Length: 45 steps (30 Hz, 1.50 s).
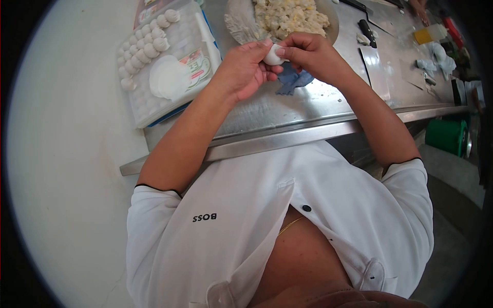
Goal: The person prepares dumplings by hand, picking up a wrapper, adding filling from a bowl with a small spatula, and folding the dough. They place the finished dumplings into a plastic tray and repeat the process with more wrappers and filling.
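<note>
Above the near side of the steel table, both my hands meet around a small white dumpling (273, 55). My left hand (247, 69) cups it from the left with curled fingers. From the other side, the thumb and fingers of my right hand (308, 51) pinch its edge. Just beyond is a metal bowl (335, 23) of chunky pale filling (292, 15) with yellow bits. A crumpled blue cloth (295, 81) lies below my hands. To the left, a white tray (141, 110) carries rows of shaped dumplings (146, 43) and a round white stack of wrappers (168, 77).
A black-handled knife (367, 33) and a wide metal blade (375, 71) lie to the right. Farther right are a bottle of yellow liquid (430, 35) and crumpled white plastic (442, 59). Another person's hand (420, 11) shows at top right. A green bucket (446, 136) stands below the table.
</note>
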{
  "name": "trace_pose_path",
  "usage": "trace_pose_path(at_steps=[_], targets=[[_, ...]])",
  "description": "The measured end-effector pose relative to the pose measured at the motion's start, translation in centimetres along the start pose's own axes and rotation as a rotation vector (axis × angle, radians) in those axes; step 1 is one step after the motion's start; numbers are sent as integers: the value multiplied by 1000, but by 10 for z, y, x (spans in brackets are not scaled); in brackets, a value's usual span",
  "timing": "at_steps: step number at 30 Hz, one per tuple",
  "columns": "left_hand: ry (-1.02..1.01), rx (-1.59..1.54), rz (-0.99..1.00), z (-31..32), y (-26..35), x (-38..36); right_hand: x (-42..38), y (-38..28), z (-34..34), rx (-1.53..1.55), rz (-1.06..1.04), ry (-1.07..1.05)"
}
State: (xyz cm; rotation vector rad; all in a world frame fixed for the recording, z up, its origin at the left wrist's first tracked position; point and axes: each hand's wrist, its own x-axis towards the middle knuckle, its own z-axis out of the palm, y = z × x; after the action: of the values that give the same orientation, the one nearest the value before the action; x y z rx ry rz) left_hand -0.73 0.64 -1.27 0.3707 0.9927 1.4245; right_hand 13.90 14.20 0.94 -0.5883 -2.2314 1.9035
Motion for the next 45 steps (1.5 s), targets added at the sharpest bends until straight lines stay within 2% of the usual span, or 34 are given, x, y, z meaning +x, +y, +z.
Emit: trace_pose_path(at_steps=[8,10,11,13,16,19,20,22,23,25,34,38,40,43,45], targets=[[2,-22,13,6,1,-2,0,-2,0,-73,-17,50],[220,259,190,13,4,-3,2,-8,2,-21,76,195],[222,259,191,15,3,-3,3,-7,1,-21,75,193],[272,486,340,16,1,-3,4,-4,-3,112,219,97],[256,600,426,21,-4,-7,9,11,-7,253,188,-8],[253,553,460,21,-3,-7,8,10,-8,190,120,51],[255,552,458,21,-1,-7,8,9,-7,191,122,49],[236,409,282,18,4,-6,7,5,-7,132,89,76],[238,407,281,15,5,-5,6,4,-6,132,90,74],[-31,39,9,12,7,-5,6,3,-6,15,89,77],[-29,-30,14,7,3,-1,6,2,-7,4,5,61],[-12,-17,13,5,4,0,11,6,-8,-19,34,58],[-9,-16,25,4,6,2,15,13,-7,233,103,99],[-30,-15,36,0,5,3,14,14,-7,344,119,69],[-8,-19,40,2,5,2,13,14,-3,272,81,71]])
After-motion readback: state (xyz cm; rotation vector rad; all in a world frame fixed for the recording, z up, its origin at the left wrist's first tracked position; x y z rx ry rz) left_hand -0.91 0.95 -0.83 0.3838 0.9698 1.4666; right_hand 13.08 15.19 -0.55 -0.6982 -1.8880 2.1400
